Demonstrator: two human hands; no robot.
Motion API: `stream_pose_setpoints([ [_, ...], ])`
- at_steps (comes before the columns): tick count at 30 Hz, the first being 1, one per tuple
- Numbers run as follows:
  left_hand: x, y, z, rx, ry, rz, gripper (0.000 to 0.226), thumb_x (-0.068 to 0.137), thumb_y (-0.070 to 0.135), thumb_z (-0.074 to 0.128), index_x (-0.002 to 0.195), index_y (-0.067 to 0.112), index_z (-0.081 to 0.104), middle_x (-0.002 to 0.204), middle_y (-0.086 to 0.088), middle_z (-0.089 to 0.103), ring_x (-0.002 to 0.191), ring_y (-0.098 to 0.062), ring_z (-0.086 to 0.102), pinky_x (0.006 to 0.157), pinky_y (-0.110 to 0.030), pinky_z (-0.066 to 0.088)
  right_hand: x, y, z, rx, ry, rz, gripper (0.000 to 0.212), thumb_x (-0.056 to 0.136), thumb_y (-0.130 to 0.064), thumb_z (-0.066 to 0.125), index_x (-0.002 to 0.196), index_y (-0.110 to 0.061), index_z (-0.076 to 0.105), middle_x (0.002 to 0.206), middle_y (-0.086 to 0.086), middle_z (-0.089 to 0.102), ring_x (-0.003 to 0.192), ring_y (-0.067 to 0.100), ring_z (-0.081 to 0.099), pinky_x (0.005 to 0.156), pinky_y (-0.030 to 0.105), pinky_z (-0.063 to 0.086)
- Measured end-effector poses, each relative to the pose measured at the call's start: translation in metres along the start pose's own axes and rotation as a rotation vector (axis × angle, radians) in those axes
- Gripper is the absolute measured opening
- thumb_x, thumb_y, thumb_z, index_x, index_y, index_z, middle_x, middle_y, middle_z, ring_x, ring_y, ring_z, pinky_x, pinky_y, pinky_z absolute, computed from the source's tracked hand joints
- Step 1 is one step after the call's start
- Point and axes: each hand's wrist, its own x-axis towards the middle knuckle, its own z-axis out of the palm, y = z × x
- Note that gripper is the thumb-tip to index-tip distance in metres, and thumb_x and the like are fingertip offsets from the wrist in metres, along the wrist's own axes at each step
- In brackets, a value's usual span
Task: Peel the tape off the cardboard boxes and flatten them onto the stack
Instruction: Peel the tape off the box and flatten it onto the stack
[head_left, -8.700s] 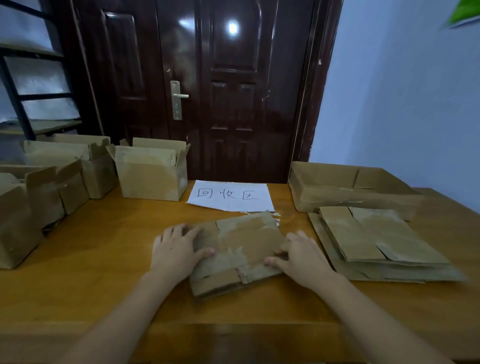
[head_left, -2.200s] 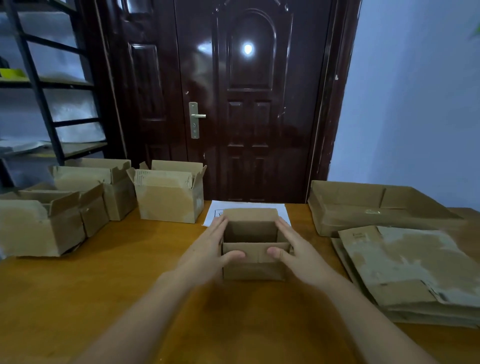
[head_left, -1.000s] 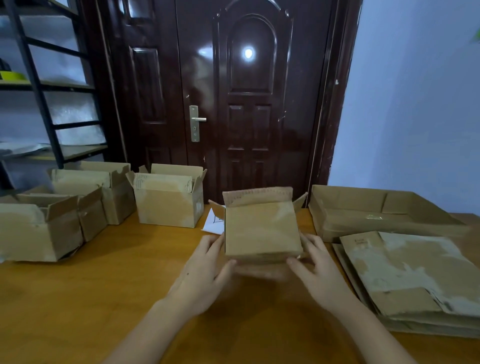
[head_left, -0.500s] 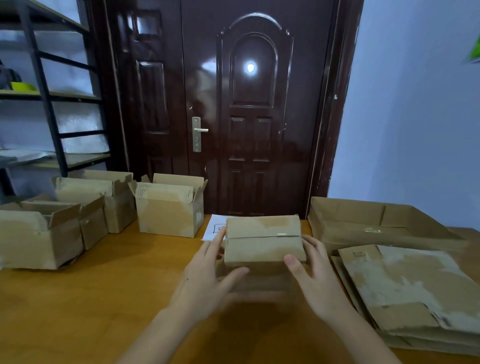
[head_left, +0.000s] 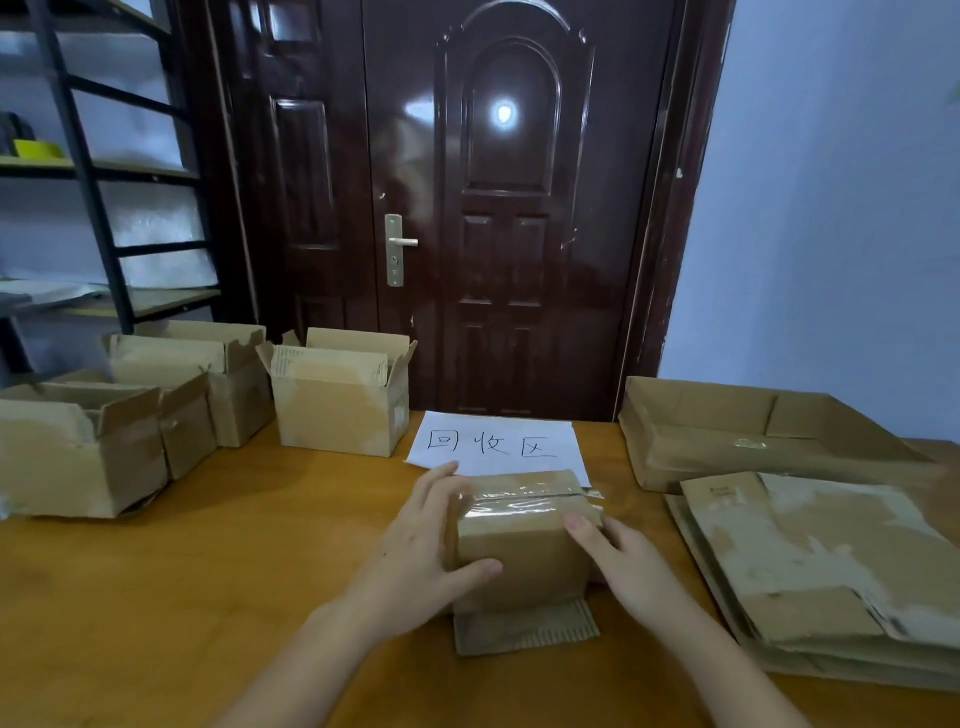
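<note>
We see a small brown cardboard box (head_left: 522, 540) mid-table, its top seam sealed with clear tape (head_left: 530, 500), one flap splayed below. Our left hand (head_left: 421, 556) grips its left side; our right hand (head_left: 631, 564) lies flat against it, fingers straight. The paper sign (head_left: 493, 444) behind reads "回收区".

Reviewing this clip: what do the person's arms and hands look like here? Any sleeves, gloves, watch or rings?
Both forearms are bare as far as the frame shows, with no sleeve edge in view. The left hand and right hand wear no gloves; no watch, bracelet or ring is visible. Fingernails look short and unpainted.
</note>
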Motion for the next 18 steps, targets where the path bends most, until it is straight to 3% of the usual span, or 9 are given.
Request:
stream_pose_setpoints([
  [2, -0.003, 0.002, -0.002, 0.068, -0.004, 0.053, 0.067, 0.082, 0.083, 0.058, 0.139, 0.057, 0.033, 0.153, 0.042, 0.014, 0.13, 0.022, 0.028, 0.093, -0.013, 0.036, -0.001, -0.004, -0.003, -0.032, -0.005, 0.001, 0.068, 0.066, -0.099, 0.045, 0.112, -0.05, 0.057, 0.12, -0.026, 0.058, 0.106, -0.003, 0.057, 0.083, 0.015, 0.046],
  [5, -0.008, 0.001, -0.003, 0.109, -0.008, 0.084, 0.055, 0.089, 0.076, 0.051, 0.139, 0.059, 0.035, 0.149, 0.039, 0.015, 0.126, 0.015, 0.035, 0.086, -0.01, 0.038, 0.003, -0.01, -0.008, -0.092, 0.125, -0.003, 0.082, 0.078, -0.08, 0.05, 0.145, -0.032, 0.048, 0.138, -0.014, 0.054, 0.118, 0.006, 0.052, 0.092, 0.023, 0.045],
  [7, -0.01, 0.001, -0.003, 0.138, -0.018, 0.107, 0.05, 0.094, 0.065, 0.053, 0.14, 0.062, 0.034, 0.146, 0.036, 0.016, 0.125, 0.011, 0.037, 0.084, -0.006, 0.038, 0.004, -0.017, -0.01, -0.14, 0.246, -0.08, 0.074, 0.085, -0.067, 0.058, 0.148, -0.03, 0.046, 0.145, -0.008, 0.051, 0.124, 0.009, 0.049, 0.095, 0.027, 0.044],
  [10, -0.01, 0.002, 0.001, 0.19, 0.014, 0.137, 0.05, 0.096, 0.054, 0.061, 0.14, 0.058, 0.038, 0.138, 0.03, 0.021, 0.12, 0.005, 0.04, 0.081, -0.004, 0.041, -0.002, -0.029, -0.01, -0.265, 0.365, -0.293, 0.048, 0.093, -0.05, 0.064, 0.138, -0.034, 0.054, 0.138, -0.013, 0.05, 0.126, 0.006, 0.049, 0.1, 0.024, 0.046],
  [13, -0.01, 0.008, 0.006, 0.237, 0.111, 0.157, 0.049, 0.09, 0.059, 0.062, 0.136, 0.048, 0.052, 0.129, 0.02, 0.035, 0.11, 0.001, 0.046, 0.075, -0.006, 0.041, -0.018, -0.039, -0.004, -0.389, 0.215, -0.523, 0.049, 0.091, -0.064, 0.057, 0.131, -0.037, 0.059, 0.133, -0.022, 0.049, 0.128, -0.002, 0.042, 0.098, 0.009, 0.037],
  [16, -0.008, 0.017, 0.016, 0.254, 0.25, 0.226, 0.047, 0.083, 0.058, 0.07, 0.125, 0.036, 0.065, 0.113, 0.012, 0.043, 0.1, -0.006, 0.047, 0.08, -0.015, 0.043, -0.026, -0.036, 0.003, -0.605, 0.013, -0.615, 0.064, 0.081, -0.069, 0.065, 0.135, -0.037, 0.057, 0.138, -0.025, 0.042, 0.135, -0.003, 0.032, 0.107, 0.017, 0.034],
  [18, -0.004, 0.021, 0.021, 0.279, 0.305, 0.313, 0.045, 0.083, 0.057, 0.072, 0.12, 0.03, 0.067, 0.116, 0.008, 0.049, 0.106, -0.011, 0.048, 0.089, -0.026, 0.045, -0.025, -0.031, 0.003, -0.651, -0.011, -0.624, 0.066, 0.079, -0.055, 0.078, 0.137, -0.035, 0.055, 0.141, -0.024, 0.041, 0.137, -0.002, 0.032, 0.112, 0.026, 0.038],
])
